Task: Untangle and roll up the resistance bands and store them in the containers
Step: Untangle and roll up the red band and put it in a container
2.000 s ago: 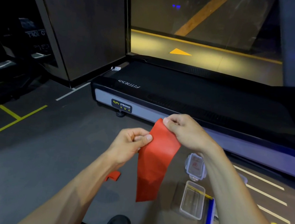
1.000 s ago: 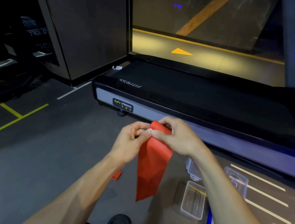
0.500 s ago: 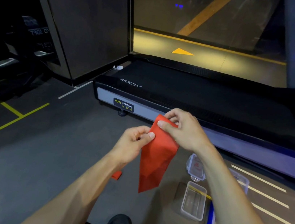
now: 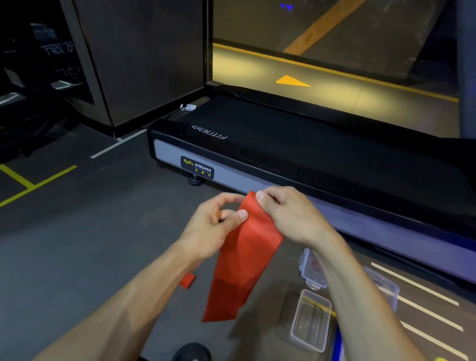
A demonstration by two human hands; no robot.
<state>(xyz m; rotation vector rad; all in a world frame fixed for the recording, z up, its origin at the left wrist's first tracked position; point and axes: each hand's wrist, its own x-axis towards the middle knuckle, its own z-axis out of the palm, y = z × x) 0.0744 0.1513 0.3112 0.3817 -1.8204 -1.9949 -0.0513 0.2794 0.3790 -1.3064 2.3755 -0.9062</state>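
1. The floor (image 4: pixel 42 281) is dark grey and matte, marked with yellow tape lines at the left and white stripes at the right, where part of a large yellow painted figure shows near the frame's edge.
2. A black treadmill (image 4: pixel 310 157) lies across the middle of the view, its grey side rail carrying a "BODY STRONG" label; beyond it a lit yellow strip of floor bears an orange arrow.
3. A dark panelled wall (image 4: pixel 134 37) stands at the upper left, with dim gym equipment in shadow beside it.
4. The red resistance band (image 4: pixel 242 260) hangs in the air above the floor, held by its top edge.
5. The left hand (image 4: pixel 211 228) pinches the band's left edge, thumb on the front; its grip is closed on the band.
6. The right hand (image 4: pixel 290 215) pinches the top corner, likewise closed on it.
7. On the floor at the right lie an open clear container (image 4: pixel 310 323), a closed container (image 4: pixel 311 270) beyond it, and a blue strip (image 4: pixel 336 351) beside them.
8. A small red piece (image 4: pixel 187 280) lies on the floor below the left forearm.
9. Two sandalled feet show at the bottom edge.
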